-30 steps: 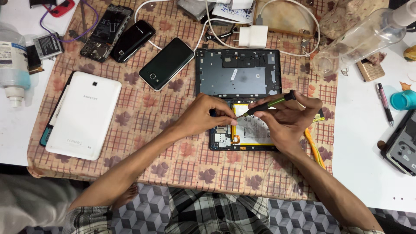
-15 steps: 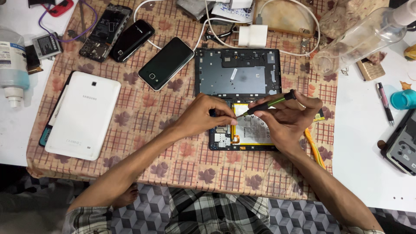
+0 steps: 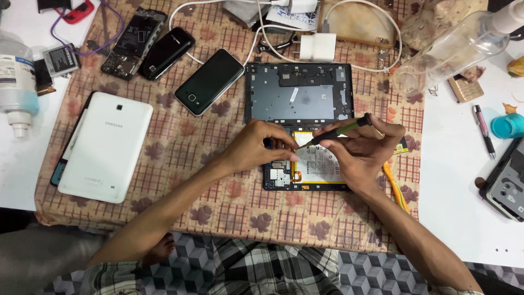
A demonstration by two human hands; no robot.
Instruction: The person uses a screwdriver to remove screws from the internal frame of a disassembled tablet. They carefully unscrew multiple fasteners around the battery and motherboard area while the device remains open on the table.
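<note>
- The patterned cloth (image 3: pixel 180 164) covers the middle of the table, and everything I'm working on lies on it.
- The opened tablet (image 3: pixel 297 104) sits in front of me, its long axis running near to far; its dark inner frame is at the far end, the pale battery (image 3: pixel 319 164) and circuit board (image 3: pixel 279 173) at the near end.
- A white tablet back (image 3: pixel 106 145) lies well to the left, with three phones (image 3: pixel 209 82) beyond it at the far left.
- A clear bottle (image 3: pixel 453 52) lies tilted at the far right; I can't tell whether anything is in it.
- My right hand (image 3: pixel 363 150) has its fingers clamped on a green-handled screwdriver (image 3: pixel 335 131), which slants down to the left, tip at the battery's far left corner.
- My left hand (image 3: pixel 256 147) rests on the tablet's left edge, fingertips pinched together just beside the tip; whether they grip something tiny I cannot tell.
</note>
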